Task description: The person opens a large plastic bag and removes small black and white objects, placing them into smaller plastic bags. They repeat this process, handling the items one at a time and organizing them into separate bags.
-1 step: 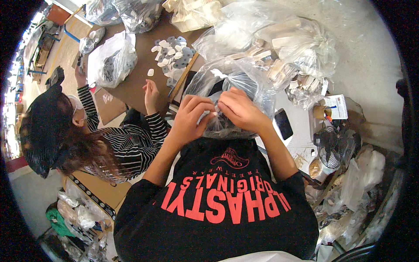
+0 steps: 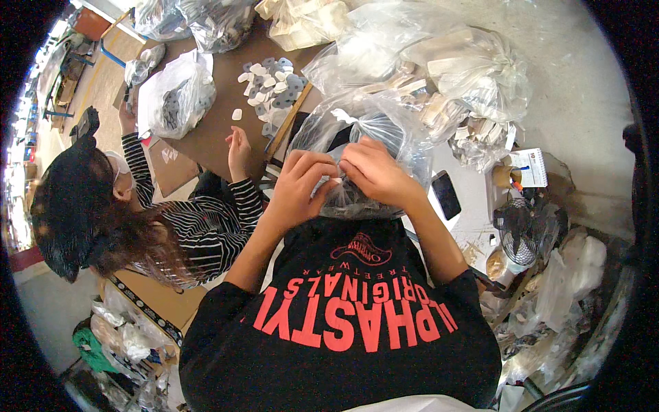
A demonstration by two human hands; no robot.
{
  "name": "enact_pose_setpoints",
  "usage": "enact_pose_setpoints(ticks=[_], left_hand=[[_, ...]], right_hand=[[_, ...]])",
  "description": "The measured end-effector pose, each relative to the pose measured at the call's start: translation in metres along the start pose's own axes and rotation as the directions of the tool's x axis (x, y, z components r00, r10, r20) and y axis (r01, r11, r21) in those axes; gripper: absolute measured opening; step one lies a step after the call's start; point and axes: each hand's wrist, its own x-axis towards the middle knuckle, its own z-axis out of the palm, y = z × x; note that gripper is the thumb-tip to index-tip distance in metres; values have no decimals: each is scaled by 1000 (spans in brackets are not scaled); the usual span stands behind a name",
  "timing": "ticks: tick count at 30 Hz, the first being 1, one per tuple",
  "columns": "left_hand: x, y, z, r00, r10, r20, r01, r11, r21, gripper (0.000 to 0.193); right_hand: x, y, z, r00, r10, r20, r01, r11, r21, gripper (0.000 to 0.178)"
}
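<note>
In front of my chest lies a clear plastic bag (image 2: 405,147) with dark contents showing through it. My left hand (image 2: 302,184) and my right hand (image 2: 374,170) meet over the bag's near part, fingertips almost touching. Both have their fingers curled into a pinch. Whatever sits between the fingertips is too small and too covered to make out. Beyond my hands, the bag's plastic is gathered into pleats, with a white scrap (image 2: 343,115) near them.
At left a person in a striped top (image 2: 206,237) sits by a brown table (image 2: 220,137) bearing a pile of white and grey pieces (image 2: 271,86). Filled plastic bags (image 2: 473,75) lie ahead. To the right are a phone (image 2: 446,195), a calendar (image 2: 528,168) and a small fan (image 2: 518,233).
</note>
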Motion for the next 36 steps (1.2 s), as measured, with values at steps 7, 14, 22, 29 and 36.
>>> enact_pose_setpoints(ticks=[7,14,22,29,36], left_hand=[[5,-9,-2,995,68,79,-60,993,-97,24],[6,-16,1,997,7,79,2,994,-107,16],[-1,-6,31,763,-573,-297,491,814,-310,10],[-4,-3,38,681,-670,-295,574,739,-353,12],[-9,-7,26,617,-785,-54,612,522,-594,15]], right_hand=[[15,11,11,998,-50,41,48,998,47,8],[24,10,13,997,-59,47,56,996,63,12],[16,2,15,996,-18,-90,13,999,-50,15],[12,-19,28,969,-18,-248,-27,983,-179,11],[7,-19,39,953,2,-302,11,999,40,15]])
